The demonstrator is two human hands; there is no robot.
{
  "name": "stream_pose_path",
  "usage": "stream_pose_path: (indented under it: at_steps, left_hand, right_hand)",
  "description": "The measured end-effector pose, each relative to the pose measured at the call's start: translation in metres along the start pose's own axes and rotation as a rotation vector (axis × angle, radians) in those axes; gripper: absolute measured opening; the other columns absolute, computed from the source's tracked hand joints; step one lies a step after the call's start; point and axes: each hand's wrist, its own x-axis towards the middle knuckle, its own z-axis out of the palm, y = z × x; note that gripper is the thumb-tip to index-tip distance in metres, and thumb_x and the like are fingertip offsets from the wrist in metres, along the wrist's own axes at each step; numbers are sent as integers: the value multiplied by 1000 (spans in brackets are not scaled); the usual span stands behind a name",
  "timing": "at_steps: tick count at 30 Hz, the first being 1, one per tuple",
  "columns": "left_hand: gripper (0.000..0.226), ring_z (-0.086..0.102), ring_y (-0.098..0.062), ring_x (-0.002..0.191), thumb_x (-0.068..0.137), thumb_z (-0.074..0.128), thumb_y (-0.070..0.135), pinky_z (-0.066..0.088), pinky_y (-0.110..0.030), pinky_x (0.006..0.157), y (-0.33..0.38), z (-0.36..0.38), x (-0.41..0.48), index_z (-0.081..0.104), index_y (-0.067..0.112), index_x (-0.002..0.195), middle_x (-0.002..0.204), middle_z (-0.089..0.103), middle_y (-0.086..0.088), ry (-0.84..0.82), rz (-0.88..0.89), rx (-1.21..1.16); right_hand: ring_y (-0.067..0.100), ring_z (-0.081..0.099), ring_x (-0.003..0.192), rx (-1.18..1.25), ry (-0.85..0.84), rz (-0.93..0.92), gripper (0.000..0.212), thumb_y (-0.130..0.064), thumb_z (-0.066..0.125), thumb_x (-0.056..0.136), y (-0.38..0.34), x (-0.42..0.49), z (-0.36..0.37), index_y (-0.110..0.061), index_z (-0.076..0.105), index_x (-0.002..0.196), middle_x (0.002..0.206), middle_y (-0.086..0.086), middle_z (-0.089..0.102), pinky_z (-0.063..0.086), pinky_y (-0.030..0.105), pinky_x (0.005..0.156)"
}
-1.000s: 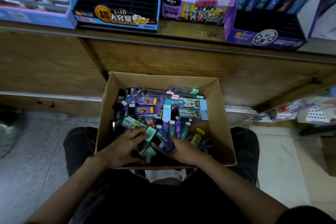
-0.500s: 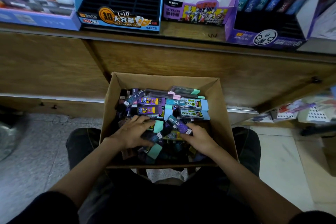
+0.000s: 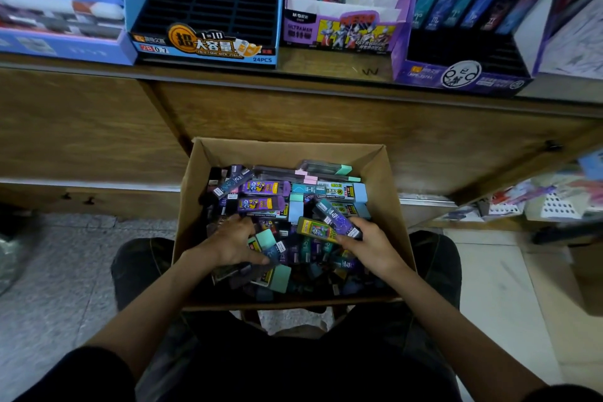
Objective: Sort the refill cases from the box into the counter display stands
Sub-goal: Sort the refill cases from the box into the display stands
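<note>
A cardboard box (image 3: 390,192) rests on my lap, filled with several small refill cases in purple, teal and yellow. My right hand (image 3: 370,246) grips a purple case (image 3: 337,218) at the box's right middle, with a yellow-green case (image 3: 313,229) just under it. My left hand (image 3: 233,243) is among the cases at the left middle, its fingers curled round a teal-capped case (image 3: 269,243). On the counter above stand a blue display stand (image 3: 205,15) with empty black slots, an Ultraman stand (image 3: 341,28) and a purple stand (image 3: 463,55) partly filled.
The wooden counter front (image 3: 293,114) rises right behind the box. Another blue display box (image 3: 58,10) sits at the far left of the counter. Tiled floor (image 3: 58,271) lies to both sides, and papers and packets (image 3: 551,202) lie on a low shelf at the right.
Both hands have moved from the box's near edge up to its middle. My right hand has lifted the purple case higher and further right.
</note>
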Motion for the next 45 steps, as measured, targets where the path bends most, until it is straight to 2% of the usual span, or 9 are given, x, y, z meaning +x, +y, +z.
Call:
stream_pose_path:
  at_steps: [9, 13, 16, 20, 24, 27, 32, 37, 45]
  left_hand:
    - [30, 41, -16, 78, 86, 67, 25, 30, -26, 61, 10, 8, -8, 38, 23, 79, 76, 40, 4, 117, 73, -522]
    - [34, 53, -18, 108, 88, 63, 29, 39, -27, 89, 34, 1, -14, 48, 14, 114, 108, 57, 3, 146, -57, -1050]
    - [69, 48, -16, 125, 91, 57, 23, 36, -30, 104, 63, -10, -22, 21, 11, 147, 143, 43, 1, 74, -107, -1479]
    - [56, 70, -17, 87, 94, 50, 10, 53, -37, 73, 89, -25, -30, 25, 11, 145, 118, 66, -8, 57, -6, -1729]
    - [29, 69, -19, 83, 94, 42, 2, 54, -36, 71, 107, -39, -41, 50, 17, 117, 101, 69, -7, 86, 138, -1682]
    - [34, 65, -20, 91, 88, 46, 9, 52, -36, 76, 112, -44, -43, 47, 11, 122, 104, 66, -8, 109, 207, -1644]
    - [44, 66, 4, 88, 75, 66, 42, 48, -7, 63, 125, -45, -45, 54, 24, 114, 96, 72, 13, 345, 242, -1447]
    - [47, 69, -10, 90, 74, 68, 35, 52, -14, 67, 126, -51, -45, 57, 14, 114, 97, 74, 3, 439, 308, -1414]
    - [29, 67, -14, 95, 86, 63, 26, 51, -19, 76, 123, -65, -46, 58, 15, 112, 102, 71, -3, 509, 307, -1361]
  right_hand:
    - [14, 63, 73, 336, 101, 69, 25, -10, 63, 88, -10, -8, 6, -7, 61, 113, 83, 0, 67, 50, 30, 68]
    - [8, 66, 73, 511, 120, 13, 26, -9, 62, 88, -29, -14, 4, -8, 60, 114, 98, 3, 69, 50, 20, 68]
    - [13, 66, 88, 566, 122, -44, 31, -13, 64, 87, -48, -17, 3, -9, 59, 118, 109, 3, 68, 48, 20, 74]
    - [10, 65, 80, 579, 113, -138, 18, -13, 62, 88, -70, -22, 4, -22, 63, 104, 94, -4, 71, 49, 17, 65]
    - [0, 66, 80, 593, 126, -161, 19, -12, 61, 89, -85, -25, 6, -26, 62, 102, 90, -9, 71, 46, 10, 61]
    - [0, 64, 82, 539, 146, -183, 20, -14, 62, 89, -94, -27, 6, -32, 63, 98, 91, -11, 69, 44, 10, 63]
    - [-2, 63, 82, 487, 58, -239, 26, -13, 63, 88, -103, -33, 4, -37, 66, 96, 92, -11, 70, 45, 10, 66]
    - [11, 65, 99, 469, -20, -263, 24, -17, 63, 88, -106, -34, -8, -29, 65, 109, 104, -4, 70, 51, 25, 83]
    - [6, 65, 93, 447, 93, -293, 19, -19, 52, 96, -107, -33, -29, -20, 67, 108, 98, -5, 71, 46, 17, 77]
